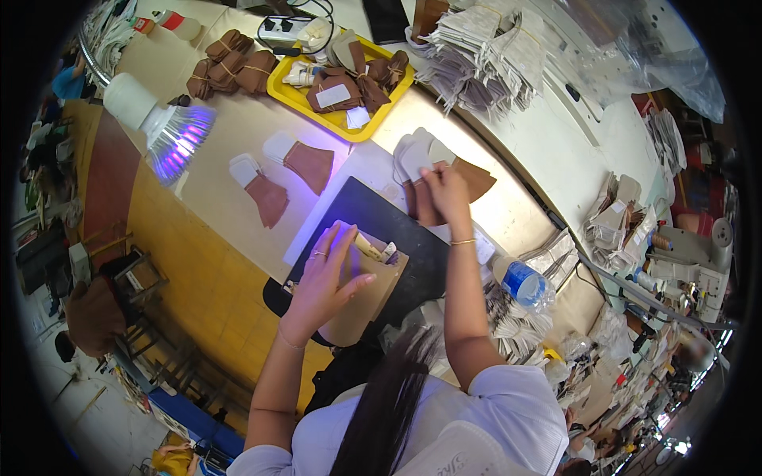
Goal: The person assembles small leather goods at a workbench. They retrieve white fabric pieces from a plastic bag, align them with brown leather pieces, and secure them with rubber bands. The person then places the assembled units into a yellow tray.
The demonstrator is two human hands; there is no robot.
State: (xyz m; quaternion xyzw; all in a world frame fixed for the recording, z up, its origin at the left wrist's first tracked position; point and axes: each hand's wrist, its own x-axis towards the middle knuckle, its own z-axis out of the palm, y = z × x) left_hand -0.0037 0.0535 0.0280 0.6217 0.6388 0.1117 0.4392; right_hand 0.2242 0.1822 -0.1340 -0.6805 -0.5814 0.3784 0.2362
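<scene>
Touching the patches [413, 157] at 1 o'clock off the black mat [427, 266]: right hand [449, 193], can't tell if that grip's pinching. Left hand [324, 274] has its grip loosely apart by the box [377, 291].

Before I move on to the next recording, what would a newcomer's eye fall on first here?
Probably the lamp at upper left, its ribbed head glowing violet. Next might come the bright yellow tray near the top middle, with brown bundles in it. Then perhaps the right hand, just right of centre, its fingers on a fan of grey and brown pieces.
</scene>
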